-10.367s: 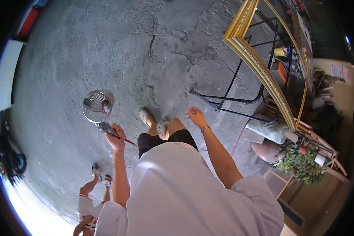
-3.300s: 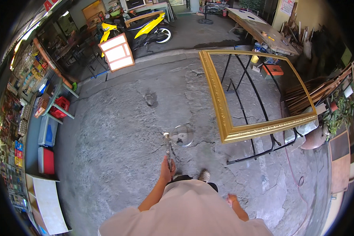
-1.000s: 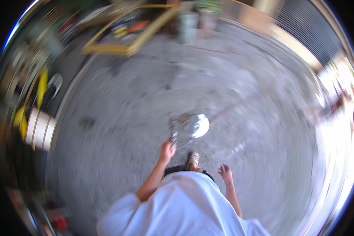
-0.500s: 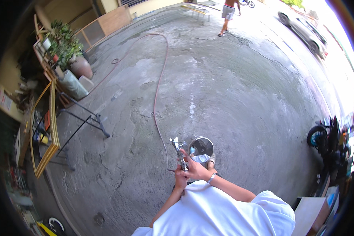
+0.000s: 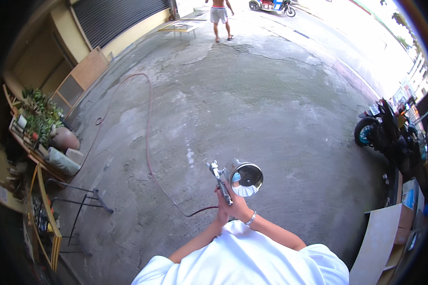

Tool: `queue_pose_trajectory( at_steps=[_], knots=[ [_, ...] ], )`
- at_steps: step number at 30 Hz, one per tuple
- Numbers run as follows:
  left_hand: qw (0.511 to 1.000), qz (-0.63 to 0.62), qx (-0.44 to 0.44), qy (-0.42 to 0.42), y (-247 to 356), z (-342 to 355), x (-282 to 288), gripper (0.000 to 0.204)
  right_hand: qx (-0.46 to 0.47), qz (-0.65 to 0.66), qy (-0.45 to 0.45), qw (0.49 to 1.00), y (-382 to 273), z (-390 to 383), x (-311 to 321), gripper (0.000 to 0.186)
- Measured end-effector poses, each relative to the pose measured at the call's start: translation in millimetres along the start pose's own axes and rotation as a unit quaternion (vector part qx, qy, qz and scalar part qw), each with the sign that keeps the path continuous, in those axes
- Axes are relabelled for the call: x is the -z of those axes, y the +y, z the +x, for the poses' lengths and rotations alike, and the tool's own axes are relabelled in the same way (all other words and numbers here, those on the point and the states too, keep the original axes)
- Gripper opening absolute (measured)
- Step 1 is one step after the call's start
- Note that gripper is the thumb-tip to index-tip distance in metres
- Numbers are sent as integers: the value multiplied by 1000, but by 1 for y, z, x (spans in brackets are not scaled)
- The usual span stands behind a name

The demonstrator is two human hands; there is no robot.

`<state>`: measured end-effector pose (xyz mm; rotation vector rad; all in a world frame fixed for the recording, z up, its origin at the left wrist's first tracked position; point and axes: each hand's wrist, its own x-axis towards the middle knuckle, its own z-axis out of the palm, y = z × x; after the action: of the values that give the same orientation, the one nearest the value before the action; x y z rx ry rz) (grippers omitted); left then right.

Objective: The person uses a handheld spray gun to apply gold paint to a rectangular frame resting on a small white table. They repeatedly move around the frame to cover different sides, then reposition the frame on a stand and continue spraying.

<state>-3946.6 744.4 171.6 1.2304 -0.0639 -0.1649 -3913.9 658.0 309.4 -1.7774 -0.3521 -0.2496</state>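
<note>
Head view: the right hand (image 5: 240,208) looks closed round the spray gun (image 5: 218,177); the left hand (image 5: 222,215) is pressed in beside it, its fingers too hidden to tell their hold. The cup (image 5: 247,179) sits just right of the grip; the hose (image 5: 207,208) comes in from its left. Two-handed handling seems in hand; the next move calls for keeping the cup steady.

A reddish hose (image 5: 147,137) lies across concrete floor (image 5: 261,128).
</note>
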Motion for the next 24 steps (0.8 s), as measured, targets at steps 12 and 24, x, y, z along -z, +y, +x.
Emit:
queue_pose_trajectory(
  at_steps=[12,24],
  knots=[
    [832,503,211,-102,-66,144,58,40,-91,-17,177,980,51,166,205,18],
    [755,509,407,-68,-162,303,128,39,-185,-106,315,925,173,281,319,13]
  ],
)
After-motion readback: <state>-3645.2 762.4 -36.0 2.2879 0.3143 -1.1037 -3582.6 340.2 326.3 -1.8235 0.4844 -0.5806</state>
